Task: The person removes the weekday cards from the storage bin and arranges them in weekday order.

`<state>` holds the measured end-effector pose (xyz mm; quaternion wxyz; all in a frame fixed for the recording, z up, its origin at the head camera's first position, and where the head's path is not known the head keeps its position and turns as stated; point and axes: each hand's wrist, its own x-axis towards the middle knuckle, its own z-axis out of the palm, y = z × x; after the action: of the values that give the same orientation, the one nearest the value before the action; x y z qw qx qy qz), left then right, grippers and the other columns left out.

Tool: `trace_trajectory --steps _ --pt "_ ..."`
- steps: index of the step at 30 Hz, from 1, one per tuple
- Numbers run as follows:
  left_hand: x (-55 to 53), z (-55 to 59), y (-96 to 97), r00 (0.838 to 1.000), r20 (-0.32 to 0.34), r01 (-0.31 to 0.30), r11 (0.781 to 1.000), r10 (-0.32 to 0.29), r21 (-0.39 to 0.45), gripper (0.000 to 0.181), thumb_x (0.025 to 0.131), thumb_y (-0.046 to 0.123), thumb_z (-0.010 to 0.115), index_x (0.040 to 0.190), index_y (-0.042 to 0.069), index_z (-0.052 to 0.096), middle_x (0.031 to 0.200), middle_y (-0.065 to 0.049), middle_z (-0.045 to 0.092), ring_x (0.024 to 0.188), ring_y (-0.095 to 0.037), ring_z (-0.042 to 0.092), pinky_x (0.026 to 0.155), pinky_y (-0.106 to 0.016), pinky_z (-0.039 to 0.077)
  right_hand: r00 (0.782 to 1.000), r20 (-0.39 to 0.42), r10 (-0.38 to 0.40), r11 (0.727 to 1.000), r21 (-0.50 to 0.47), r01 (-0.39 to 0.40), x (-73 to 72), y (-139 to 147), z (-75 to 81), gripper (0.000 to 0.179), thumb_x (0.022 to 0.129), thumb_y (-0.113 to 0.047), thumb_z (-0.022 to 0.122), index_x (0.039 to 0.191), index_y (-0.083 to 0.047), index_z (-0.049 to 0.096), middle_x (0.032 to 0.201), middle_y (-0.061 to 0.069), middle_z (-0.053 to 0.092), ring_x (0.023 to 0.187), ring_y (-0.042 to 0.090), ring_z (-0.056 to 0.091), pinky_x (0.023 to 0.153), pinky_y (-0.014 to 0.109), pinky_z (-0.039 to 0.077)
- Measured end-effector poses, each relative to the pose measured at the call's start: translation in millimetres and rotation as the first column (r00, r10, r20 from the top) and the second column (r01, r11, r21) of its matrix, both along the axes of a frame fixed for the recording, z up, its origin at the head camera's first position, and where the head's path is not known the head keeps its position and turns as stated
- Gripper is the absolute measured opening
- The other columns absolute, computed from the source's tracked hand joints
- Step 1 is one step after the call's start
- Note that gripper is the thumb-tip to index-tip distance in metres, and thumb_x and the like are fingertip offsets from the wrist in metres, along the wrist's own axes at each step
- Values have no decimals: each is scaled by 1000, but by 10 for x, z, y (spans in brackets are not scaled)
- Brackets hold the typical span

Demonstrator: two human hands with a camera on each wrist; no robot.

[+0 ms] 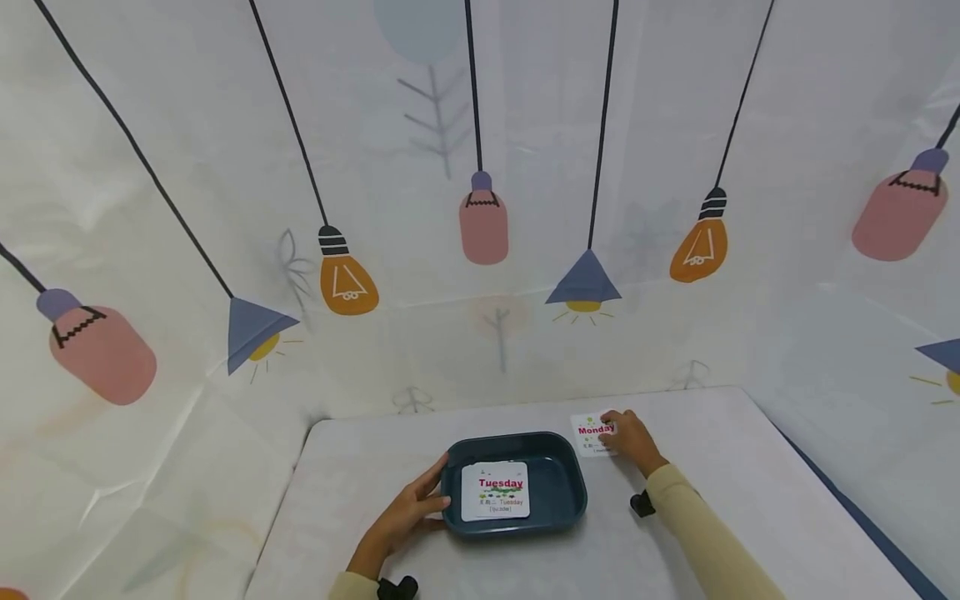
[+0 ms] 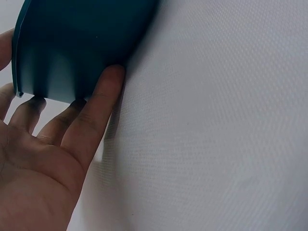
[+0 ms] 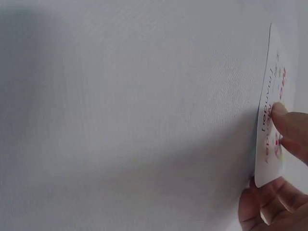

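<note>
A dark teal tray (image 1: 570, 483) rests on the table, and a white card printed "Tuesday" (image 1: 495, 492) lies inside it at the left. Extended fingers of my left hand (image 1: 408, 512) touch the tray's left side. In the left wrist view these fingers meet the outer wall of the tray (image 2: 82, 38), one of them low along its base. Just beyond the tray's far right corner, my right hand (image 1: 633, 442) pinches a card printed "Monday" (image 1: 587, 433). The right wrist view has the thumb on the printed face of this card (image 3: 264, 163), with other fingers at its lower edge.
A white cloth covers the table (image 1: 690, 450). Behind it hangs a pale wall covering (image 1: 525, 350) printed with lamps and bulbs. Each wrist carries a small black device, one on the left (image 1: 397, 588) and one on the right (image 1: 642, 504).
</note>
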<state>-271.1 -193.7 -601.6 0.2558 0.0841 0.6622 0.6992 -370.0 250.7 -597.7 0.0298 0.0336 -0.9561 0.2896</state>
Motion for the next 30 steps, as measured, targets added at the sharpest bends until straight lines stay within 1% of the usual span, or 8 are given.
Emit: trace_trajectory --steps 2,7,12,18,24,30 --pt "-1 6 -2 1000 7 2 1000 -2 2 81 96 15 64 161 29 18 168 -16 1 150 -50 10 98 -58 52 999 33 -16 999 36 15 8 -9 15 38 84 -15 78 117 1 67 96 21 54 80 27 49 73 42 46" --pt "3 10 -1 1000 22 -5 1000 5 -6 81 96 15 65 161 29 18 168 -16 1 150 -50 9 98 -56 53 995 93 -42 993 113 32 26 -28 76 43 84 -23 78 120 -3 68 100 23 53 85 32 51 69 45 48" --pt "2 12 -2 1000 17 -6 1000 7 -8 81 96 14 64 161 29 18 168 -16 1 151 -50 9 98 -56 53 993 109 -54 986 160 36 13 -13 79 46 86 -28 77 123 -4 67 106 25 53 91 35 53 68 46 50" --pt "-5 16 -2 1000 18 -15 1000 16 -22 81 96 14 64 161 29 18 168 -16 2 151 -50 8 98 -56 53 990 127 -57 986 165 36 6 -8 90 46 86 -28 76 124 -4 66 110 28 52 95 38 53 70 49 51" --pt "-11 -1 4 1000 16 -14 1000 14 -18 81 96 15 65 161 29 19 169 -16 2 151 -49 9 98 -56 53 989 131 -61 990 135 43 29 -3 105 46 88 -29 74 125 -4 65 112 29 52 98 41 53 73 52 51" --pt "-16 -7 -2 1000 6 -20 999 20 -30 79 96 16 64 160 30 20 169 -13 4 152 -48 11 98 -55 53 995 95 -21 993 114 10 38 26 134 48 91 -30 70 128 -1 61 111 31 52 91 40 57 74 54 51"
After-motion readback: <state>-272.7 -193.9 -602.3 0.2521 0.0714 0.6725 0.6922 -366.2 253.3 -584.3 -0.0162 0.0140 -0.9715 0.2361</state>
